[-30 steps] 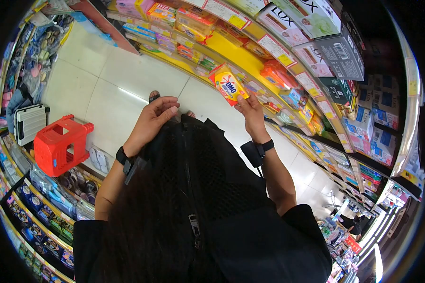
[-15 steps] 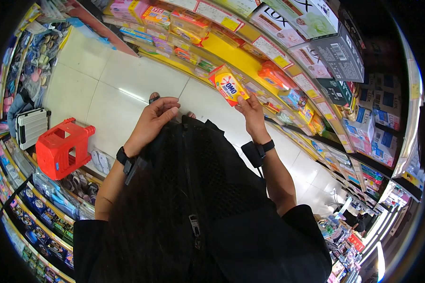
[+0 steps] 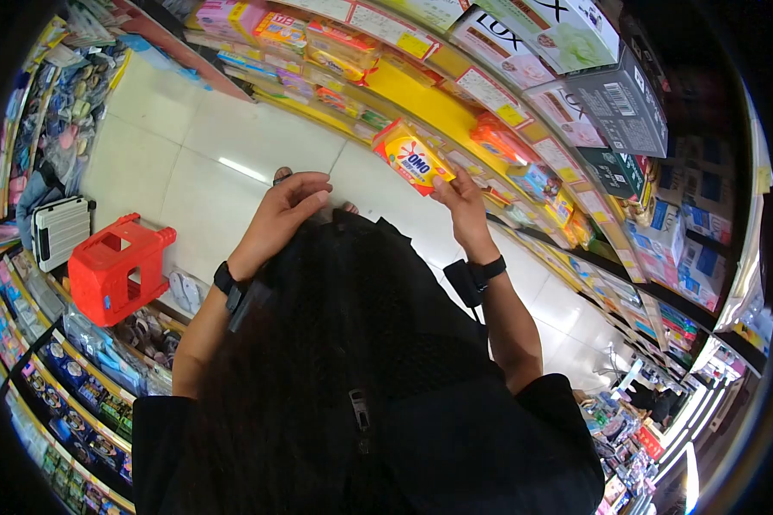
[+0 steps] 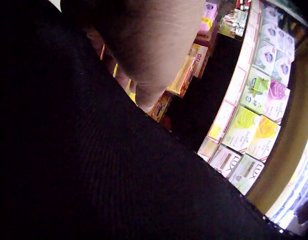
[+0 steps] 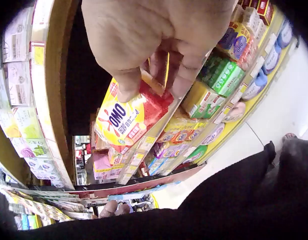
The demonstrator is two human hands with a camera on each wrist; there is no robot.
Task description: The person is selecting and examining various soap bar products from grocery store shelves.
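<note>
The right hand [image 3: 465,199] holds a yellow and red OMO packet [image 3: 411,158] up in front of the yellow shelving [image 3: 421,99], level with the shelf edge. The grip is a pinch at the packet's lower right corner: in the right wrist view the thumb and curled fingers [image 5: 128,85] close on the red end of the OMO packet [image 5: 125,120]. From the head view the packet's long axis runs on a slant, its free end pointing up and left toward the shelf, its held end down and right at the hand. The printed face with the brand name is turned toward the person.

The left hand [image 3: 281,216] rests at the top edge of a black bag [image 3: 352,343] carried against the person's front. Its fingers curl over the fabric there; whether they actually clasp the bag or merely lie bent on it cannot be told, since the left wrist view shows only the hand's [image 4: 149,45] back and dark cloth.

Behind the packet the shelves carry boxed soaps, among them LUX cartons [image 3: 511,43]. On the tiled floor [image 3: 197,163] to the person's left stands a red plastic stool [image 3: 116,266], with a white ribbed case [image 3: 58,230] just beyond it.
</note>
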